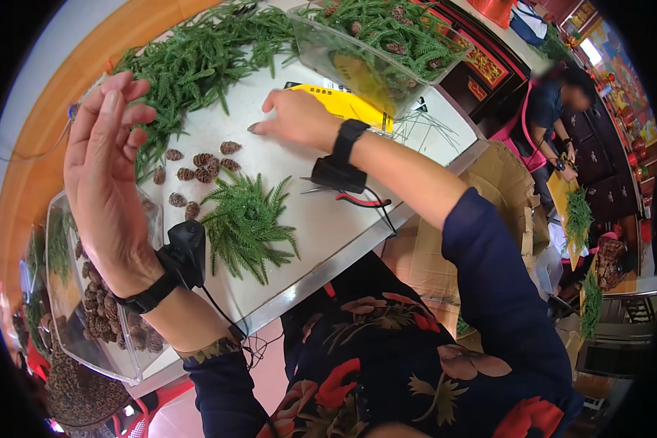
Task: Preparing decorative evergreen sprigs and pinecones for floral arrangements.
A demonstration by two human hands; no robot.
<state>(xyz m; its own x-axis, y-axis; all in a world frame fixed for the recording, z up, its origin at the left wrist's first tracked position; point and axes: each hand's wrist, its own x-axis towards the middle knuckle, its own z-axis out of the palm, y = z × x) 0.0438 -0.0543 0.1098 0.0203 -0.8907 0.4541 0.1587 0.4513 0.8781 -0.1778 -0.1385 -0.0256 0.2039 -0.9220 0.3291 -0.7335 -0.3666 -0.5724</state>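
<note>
My left hand [106,171] is raised at the left, above the edge of a clear bin, its fingers loosely apart and holding nothing. Farther to the right, my right hand [296,118] reaches down to the white table with its fingertips closed on what looks like a small pine cone [254,128], mostly hidden by them. Several brown pine cones [203,168] lie loose between my hands. Just nearer to me rests a round green wreath of artificial pine sprigs [248,226]. Red-handled pliers [361,200] lie beside it, partly covered by the device on my right wrist.
Green sprigs [190,73] are heaped along the far left. A clear bin [387,80] of greenery and cones stands far right by a yellow packet [343,102] and thin wires [431,131]. Another clear bin [135,376] holds cones at left. A co-worker [555,109] sits at right.
</note>
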